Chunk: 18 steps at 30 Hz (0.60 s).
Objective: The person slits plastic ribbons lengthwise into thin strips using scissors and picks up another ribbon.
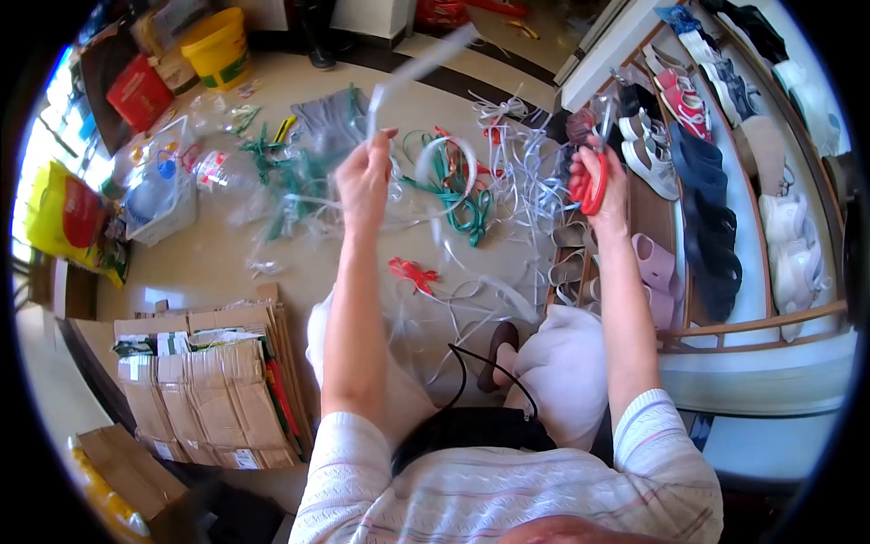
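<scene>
Red-handled scissors [594, 195] sit in the right hand [615, 192], fingers curled round the handles; the left hand [364, 181] pinches a pale strap [421, 68] between bent fingers above the strap-littered floor [222, 276].

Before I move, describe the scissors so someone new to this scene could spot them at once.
Find the shoe rack filling the picture's right side. Near its left edge in the picture is the person's right hand, gripping the scissors. Their glossy orange-red handle loops set them apart from the pale tangled straps beside them.
</scene>
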Each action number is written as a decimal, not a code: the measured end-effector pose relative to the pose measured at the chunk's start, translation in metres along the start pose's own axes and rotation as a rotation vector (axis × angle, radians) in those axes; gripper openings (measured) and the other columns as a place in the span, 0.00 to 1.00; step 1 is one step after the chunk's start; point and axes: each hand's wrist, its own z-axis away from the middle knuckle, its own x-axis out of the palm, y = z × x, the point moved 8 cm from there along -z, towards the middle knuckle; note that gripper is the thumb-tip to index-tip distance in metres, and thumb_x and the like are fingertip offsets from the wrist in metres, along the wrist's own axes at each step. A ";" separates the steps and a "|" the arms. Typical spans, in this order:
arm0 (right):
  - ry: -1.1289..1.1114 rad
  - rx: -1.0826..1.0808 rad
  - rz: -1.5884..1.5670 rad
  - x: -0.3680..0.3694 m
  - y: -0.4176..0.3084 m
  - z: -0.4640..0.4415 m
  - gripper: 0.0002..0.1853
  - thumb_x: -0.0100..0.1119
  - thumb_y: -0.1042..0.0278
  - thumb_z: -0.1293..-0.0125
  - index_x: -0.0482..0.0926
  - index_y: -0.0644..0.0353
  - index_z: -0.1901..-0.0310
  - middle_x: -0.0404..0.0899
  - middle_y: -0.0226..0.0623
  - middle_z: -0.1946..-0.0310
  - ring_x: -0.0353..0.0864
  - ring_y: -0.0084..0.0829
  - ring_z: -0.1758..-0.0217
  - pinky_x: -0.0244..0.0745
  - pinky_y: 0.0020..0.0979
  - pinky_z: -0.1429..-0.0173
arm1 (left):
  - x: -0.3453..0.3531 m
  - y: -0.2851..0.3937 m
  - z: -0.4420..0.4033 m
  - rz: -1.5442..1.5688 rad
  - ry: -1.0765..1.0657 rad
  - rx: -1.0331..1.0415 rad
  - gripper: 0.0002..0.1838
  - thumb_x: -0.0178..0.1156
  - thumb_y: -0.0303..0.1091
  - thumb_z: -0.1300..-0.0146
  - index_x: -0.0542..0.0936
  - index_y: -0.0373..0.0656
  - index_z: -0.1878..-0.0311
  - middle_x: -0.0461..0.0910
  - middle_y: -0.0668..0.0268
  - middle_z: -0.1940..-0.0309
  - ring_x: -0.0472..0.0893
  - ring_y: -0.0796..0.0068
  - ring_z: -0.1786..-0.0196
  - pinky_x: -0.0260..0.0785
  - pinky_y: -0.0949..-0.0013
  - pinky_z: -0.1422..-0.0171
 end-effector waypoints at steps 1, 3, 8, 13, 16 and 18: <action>-0.069 0.081 -0.135 0.014 0.003 0.009 0.18 0.60 0.66 0.43 0.71 0.56 0.51 0.76 0.32 0.74 0.75 0.20 0.78 0.68 0.17 0.78 | 0.009 -0.004 0.003 -0.067 0.008 0.021 0.16 0.54 0.44 0.37 0.81 0.41 0.61 0.61 0.80 0.87 0.56 0.93 0.82 0.45 0.82 0.80; -0.169 0.189 -0.327 0.034 0.013 0.028 0.18 0.58 0.64 0.41 0.70 0.57 0.50 0.76 0.35 0.73 0.76 0.23 0.77 0.69 0.18 0.79 | 0.033 -0.007 0.011 -0.225 -0.128 0.047 0.15 0.54 0.43 0.38 0.81 0.41 0.60 0.61 0.80 0.87 0.56 0.93 0.82 0.44 0.82 0.79; -0.275 0.270 -0.645 0.032 0.045 0.047 0.20 0.52 0.56 0.37 0.68 0.59 0.48 0.78 0.39 0.69 0.78 0.29 0.70 0.71 0.24 0.74 | 0.071 -0.011 0.043 -0.517 -0.507 0.028 0.14 0.57 0.42 0.40 0.81 0.42 0.59 0.62 0.79 0.84 0.59 0.88 0.78 0.50 0.79 0.76; -0.190 0.184 -0.408 0.015 0.041 0.035 0.19 0.55 0.62 0.39 0.68 0.61 0.49 0.77 0.39 0.71 0.76 0.27 0.73 0.70 0.22 0.73 | 0.074 -0.027 0.042 -0.626 -0.537 0.025 0.13 0.60 0.41 0.44 0.81 0.45 0.58 0.67 0.67 0.85 0.64 0.82 0.80 0.59 0.74 0.75; -0.120 0.143 -0.404 0.004 0.041 0.029 0.18 0.58 0.67 0.41 0.68 0.61 0.50 0.77 0.40 0.73 0.75 0.26 0.75 0.70 0.22 0.74 | 0.078 -0.041 0.044 -0.676 -0.651 -0.068 0.14 0.57 0.41 0.40 0.81 0.42 0.59 0.68 0.73 0.80 0.64 0.85 0.74 0.59 0.78 0.70; -0.111 0.128 -0.448 -0.002 0.042 0.026 0.18 0.58 0.68 0.42 0.68 0.61 0.51 0.77 0.40 0.75 0.75 0.26 0.77 0.70 0.23 0.74 | 0.080 -0.045 0.047 -0.733 -0.685 -0.164 0.13 0.57 0.40 0.40 0.80 0.41 0.59 0.70 0.72 0.80 0.66 0.85 0.73 0.61 0.76 0.67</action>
